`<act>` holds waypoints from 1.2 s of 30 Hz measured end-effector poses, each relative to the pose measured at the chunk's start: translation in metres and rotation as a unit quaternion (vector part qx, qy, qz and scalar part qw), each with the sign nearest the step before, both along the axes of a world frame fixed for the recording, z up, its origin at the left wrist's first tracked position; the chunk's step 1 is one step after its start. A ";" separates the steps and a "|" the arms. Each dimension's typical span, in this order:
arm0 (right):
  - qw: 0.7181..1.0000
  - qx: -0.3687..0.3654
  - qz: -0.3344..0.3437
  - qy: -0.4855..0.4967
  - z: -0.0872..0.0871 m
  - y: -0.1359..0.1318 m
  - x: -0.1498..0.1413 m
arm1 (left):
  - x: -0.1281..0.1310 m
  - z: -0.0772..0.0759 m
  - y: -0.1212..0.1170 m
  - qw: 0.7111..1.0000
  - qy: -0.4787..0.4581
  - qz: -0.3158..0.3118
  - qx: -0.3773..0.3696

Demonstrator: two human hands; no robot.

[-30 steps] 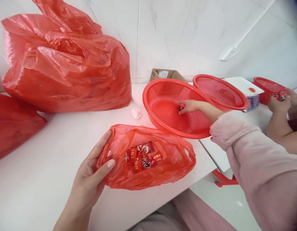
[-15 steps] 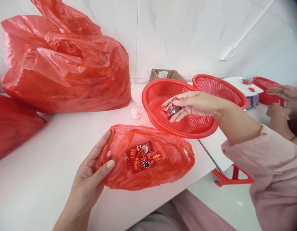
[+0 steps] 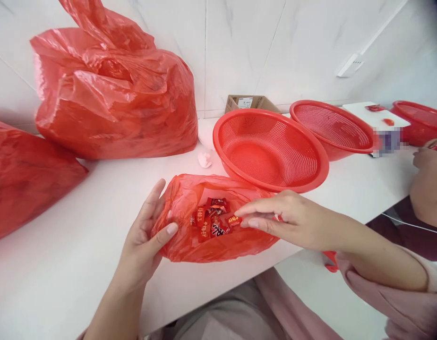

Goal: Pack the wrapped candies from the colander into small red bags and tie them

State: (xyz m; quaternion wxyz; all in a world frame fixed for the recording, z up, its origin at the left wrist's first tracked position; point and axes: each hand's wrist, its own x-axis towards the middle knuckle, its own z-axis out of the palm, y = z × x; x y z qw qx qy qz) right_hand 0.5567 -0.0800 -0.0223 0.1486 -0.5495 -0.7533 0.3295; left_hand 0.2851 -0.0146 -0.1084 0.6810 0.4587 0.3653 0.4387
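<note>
A small red plastic bag (image 3: pixel 221 248) lies open on the white table (image 3: pixel 62 264) in front of me. Several red-wrapped candies (image 3: pixel 213 219) sit inside it. My left hand (image 3: pixel 143 243) grips the bag's left edge, thumb on top and fingers behind the plastic. My right hand (image 3: pixel 284 217) hovers over the bag's mouth with its fingers stretched toward the candies, and nothing shows in them. Just behind the bag stands a round red mesh basket (image 3: pixel 303 163), which is bare inside.
A big stuffed red bag (image 3: pixel 115 99) stands at the back left, another red bag (image 3: pixel 23 179) at the far left. A cardboard box (image 3: pixel 252 102), two more red baskets (image 3: pixel 331 125) (image 3: pixel 420 118) and another person's hand (image 3: pixel 429 163) are to the right. A white scrap (image 3: pixel 205 159) lies by the basket.
My right hand picked candies out of the red basket, carried them toward me, and now reaches over the small bag with no candies visible in it. My left hand kept its hold.
</note>
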 end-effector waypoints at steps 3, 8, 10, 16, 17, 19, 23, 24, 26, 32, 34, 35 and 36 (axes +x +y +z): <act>0.988 0.120 -0.051 -0.086 -0.012 -0.023 0.013 | -0.001 0.002 -0.007 0.997 0.065 0.033 0.001; 0.950 0.210 -0.173 -0.154 -0.053 -0.052 0.029 | -0.015 -0.007 -0.017 0.951 0.294 0.082 0.044; 0.954 0.174 -0.194 -0.148 -0.072 -0.057 0.031 | -0.025 -0.013 -0.019 0.944 0.323 0.052 0.044; 0.943 0.083 -0.321 -0.033 -0.103 -0.053 0.032 | -0.045 -0.007 -0.028 0.925 0.367 0.067 0.064; 0.947 0.063 -0.315 0.000 -0.100 -0.053 0.031 | -0.046 -0.001 -0.030 0.927 0.360 0.075 0.070; 0.954 0.047 -0.289 0.060 -0.086 -0.051 0.030 | -0.046 0.014 -0.034 0.940 0.325 0.067 0.084; 0.945 0.142 -0.260 0.141 -0.028 -0.039 0.031 | -0.045 0.055 -0.034 0.976 0.172 0.087 0.101; 0.938 0.179 -0.256 0.149 -0.010 -0.034 0.031 | -0.044 0.066 -0.032 0.980 0.124 0.108 0.112; 0.917 0.269 -0.251 0.153 0.024 -0.023 0.030 | -0.042 0.089 -0.027 0.979 0.038 0.127 0.152; 0.902 0.375 -0.174 0.127 0.080 0.008 0.009 | -0.032 0.135 -0.011 0.970 -0.052 0.090 0.220; 0.932 0.333 -0.119 0.073 0.089 0.016 0.003 | -0.030 0.141 -0.010 0.973 -0.057 0.052 0.218; 0.937 0.327 -0.108 0.066 0.093 0.020 0.002 | -0.030 0.143 -0.011 0.974 -0.055 0.030 0.217; 0.934 0.331 -0.108 0.078 0.098 0.024 0.001 | -0.031 0.145 -0.011 0.975 -0.051 0.013 0.218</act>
